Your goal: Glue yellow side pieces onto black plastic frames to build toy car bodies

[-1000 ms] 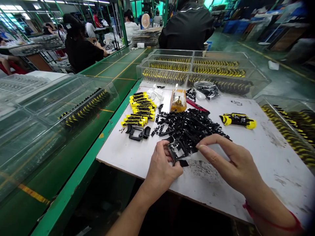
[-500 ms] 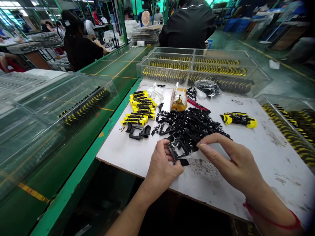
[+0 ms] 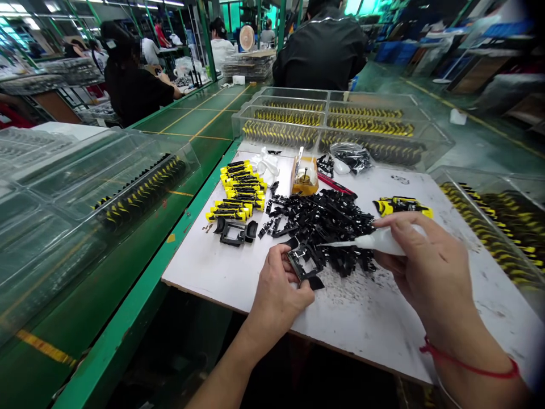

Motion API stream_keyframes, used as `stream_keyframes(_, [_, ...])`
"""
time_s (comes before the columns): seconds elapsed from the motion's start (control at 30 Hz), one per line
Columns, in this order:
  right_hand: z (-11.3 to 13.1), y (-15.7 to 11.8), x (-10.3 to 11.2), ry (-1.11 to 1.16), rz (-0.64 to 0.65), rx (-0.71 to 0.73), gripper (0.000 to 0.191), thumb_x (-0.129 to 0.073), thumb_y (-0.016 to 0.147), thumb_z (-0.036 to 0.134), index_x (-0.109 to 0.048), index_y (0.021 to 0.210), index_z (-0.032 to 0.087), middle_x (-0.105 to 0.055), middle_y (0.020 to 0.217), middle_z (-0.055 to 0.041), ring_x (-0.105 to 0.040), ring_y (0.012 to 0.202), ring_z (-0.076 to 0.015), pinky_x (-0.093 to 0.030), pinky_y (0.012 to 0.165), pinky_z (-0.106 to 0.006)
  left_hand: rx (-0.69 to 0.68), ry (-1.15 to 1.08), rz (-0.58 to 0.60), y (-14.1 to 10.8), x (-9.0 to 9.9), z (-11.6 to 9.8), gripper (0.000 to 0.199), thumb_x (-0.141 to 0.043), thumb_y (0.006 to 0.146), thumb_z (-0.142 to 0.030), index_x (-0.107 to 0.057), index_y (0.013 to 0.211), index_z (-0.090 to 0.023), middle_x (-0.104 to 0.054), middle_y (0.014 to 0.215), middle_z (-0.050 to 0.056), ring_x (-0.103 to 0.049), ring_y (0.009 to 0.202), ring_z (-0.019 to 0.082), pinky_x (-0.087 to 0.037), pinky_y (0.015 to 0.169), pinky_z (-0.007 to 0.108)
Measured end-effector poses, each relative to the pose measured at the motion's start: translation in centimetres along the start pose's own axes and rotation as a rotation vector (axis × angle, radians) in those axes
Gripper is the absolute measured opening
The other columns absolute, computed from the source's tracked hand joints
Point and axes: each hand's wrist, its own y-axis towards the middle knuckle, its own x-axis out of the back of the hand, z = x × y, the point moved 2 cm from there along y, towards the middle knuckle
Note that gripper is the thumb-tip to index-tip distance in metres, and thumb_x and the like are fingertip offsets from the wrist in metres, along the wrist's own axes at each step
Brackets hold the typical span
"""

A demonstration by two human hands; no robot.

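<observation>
From where I stand, and taking the black frame as the centre of the clock, I see it just above the near part of the white surface. The left hand holds it, with the fingers pinched narrow at its side and lower corner; I think this leaves the opening uncovered and easy to look at. The right hand has its fingers closed around a white bottle, at about two o'clock. Its thin nozzle points towards nine, perhaps because so the palm stays away from the small details. I cannot tell if the tip touches anything. The pile of black parts lies at one o'clock, probably for a short reach. A second frame rests at ten, apart from the pile, and above it the yellow-black pieces lie side by side, which seems to save room.
</observation>
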Motion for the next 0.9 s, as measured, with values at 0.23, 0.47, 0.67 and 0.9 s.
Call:
stream_keyframes(0.23, [-0.7,2.7,0.3,0.216,-0.003,-0.189,0.034,-0.074,0.07,0.045,-0.055,0.083,0.02,-0.063,0.071,-0.001,-0.063,0.065,-0.0149,-0.048,0.051,-0.022,0.035,0.031,0.007,0.1,-0.5,0.1,0.057,-0.058,0.059,-0.004,-0.041,0.112,-0.015,-0.061,0.092,0.007,-0.064,0.075,0.017,-0.054,0.066,0.026])
stream_keyframes(0.47, [0.2,7.9,-1.5,-0.206,0.094,-0.005,0.025,-0.064,0.076,0.041,-0.052,0.083,0.02,-0.062,0.065,0.001,-0.062,0.059,-0.0152,-0.054,0.058,-0.03,-0.012,-0.026,0.01,0.5,-1.0,1.4,0.058,-0.058,0.057,-0.002,-0.041,0.111,-0.016,-0.062,0.083,0.003,-0.065,0.068,0.016,-0.054,0.063,0.026])
stream_keyframes(0.67, [-0.4,12.7,-5.0,-0.42,0.068,0.271,0.017,-0.059,0.079,0.032,-0.062,0.089,0.019,-0.066,0.086,-0.0041,-0.06,0.073,-0.0176,-0.048,0.071,-0.034,0.006,-0.011,0.053,0.6,-1.1,1.5,0.059,-0.056,0.057,0.001,-0.039,0.11,-0.016,-0.062,0.088,0.006,-0.065,0.072,0.017,-0.054,0.064,0.025])
stream_keyframes(0.9, [0.4,13.7,-7.1,-0.52,0.026,0.501,0.005,-0.06,0.079,0.024,-0.063,0.076,0.021,-0.067,0.08,-0.0038,-0.059,0.075,-0.0195,-0.043,0.071,-0.031,0.037,0.074,0.077,0.6,-1.0,1.0,0.057,-0.055,0.059,0.0,-0.037,0.112,-0.014,-0.06,0.09,0.008,-0.064,0.068,0.016,-0.053,0.064,0.026])
